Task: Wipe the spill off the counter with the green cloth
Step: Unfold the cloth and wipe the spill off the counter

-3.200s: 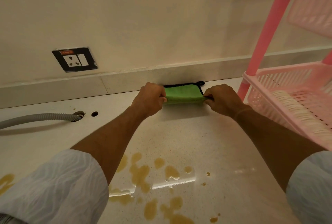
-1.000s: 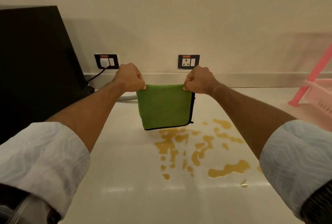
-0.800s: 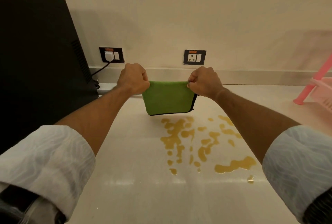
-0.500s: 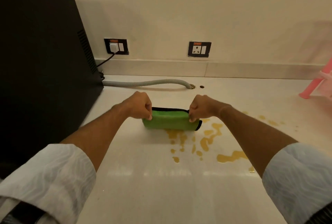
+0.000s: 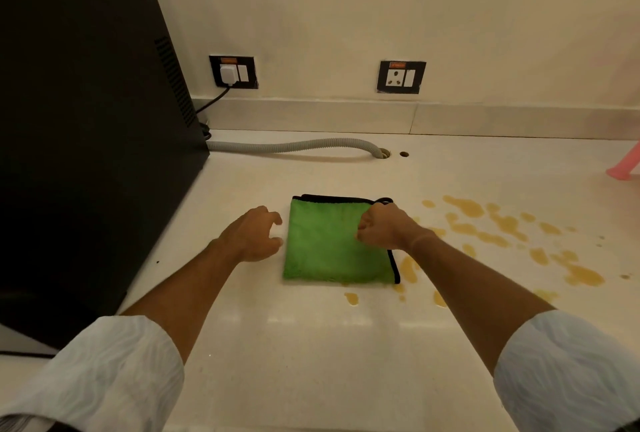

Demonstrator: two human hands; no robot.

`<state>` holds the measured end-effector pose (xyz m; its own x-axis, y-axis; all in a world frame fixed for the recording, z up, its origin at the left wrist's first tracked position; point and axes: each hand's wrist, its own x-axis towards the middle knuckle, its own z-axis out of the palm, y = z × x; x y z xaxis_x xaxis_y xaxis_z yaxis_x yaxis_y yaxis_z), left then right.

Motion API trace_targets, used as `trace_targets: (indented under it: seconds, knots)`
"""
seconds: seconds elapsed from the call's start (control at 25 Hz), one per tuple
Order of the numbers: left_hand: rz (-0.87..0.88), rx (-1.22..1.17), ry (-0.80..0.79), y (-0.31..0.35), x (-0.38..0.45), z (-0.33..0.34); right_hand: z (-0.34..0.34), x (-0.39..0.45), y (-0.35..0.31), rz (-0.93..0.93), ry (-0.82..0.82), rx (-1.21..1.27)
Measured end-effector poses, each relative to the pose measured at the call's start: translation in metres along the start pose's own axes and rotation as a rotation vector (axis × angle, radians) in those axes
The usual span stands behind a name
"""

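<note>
The green cloth (image 5: 329, 244), edged in black, lies flat and folded on the pale counter (image 5: 311, 345). Its right edge covers the left end of the spill. My right hand (image 5: 382, 227) rests on the cloth's far right part, fingers curled on the fabric. My left hand (image 5: 254, 236) hovers just left of the cloth with its fingers apart and holds nothing. The spill (image 5: 502, 237) is a scatter of yellow-brown puddles and drops that spreads to the right of the cloth, with a few drops in front of it.
A tall black appliance (image 5: 86, 137) fills the left side. A grey corrugated hose (image 5: 294, 147) runs along the back into a counter hole. Two wall sockets (image 5: 401, 77) sit above the backsplash. A pink rack foot (image 5: 623, 170) stands at the far right.
The cloth went from hanging between both hands to lying flat on the counter at the spill's left end. My left hand let go of it and opened; my right hand stays on it.
</note>
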<state>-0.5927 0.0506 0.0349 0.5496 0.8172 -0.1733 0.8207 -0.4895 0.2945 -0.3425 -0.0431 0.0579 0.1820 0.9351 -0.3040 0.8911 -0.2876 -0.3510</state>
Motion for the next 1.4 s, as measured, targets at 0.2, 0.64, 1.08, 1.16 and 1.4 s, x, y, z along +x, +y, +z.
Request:
trace_targets:
  seconds: [0.2,0.64,1.08,1.16,1.4]
  knots:
    - [-0.045,0.079,0.075,-0.025,0.023,0.032,0.050,0.033,-0.029,-0.026,0.214,-0.029]
    - [0.055,0.138,0.150,-0.045,0.066,0.066,0.085,0.093,-0.019,0.066,0.313,-0.190]
    - [0.051,0.149,0.187,-0.046,0.068,0.068,0.093,0.072,-0.021,-0.088,0.264,-0.278]
    - [0.052,0.154,0.179,-0.045,0.066,0.068,0.106,0.037,-0.017,-0.149,0.272,-0.275]
    - [0.012,0.150,0.154,-0.041,0.060,0.068,0.103,0.005,0.023,-0.015,0.296,-0.287]
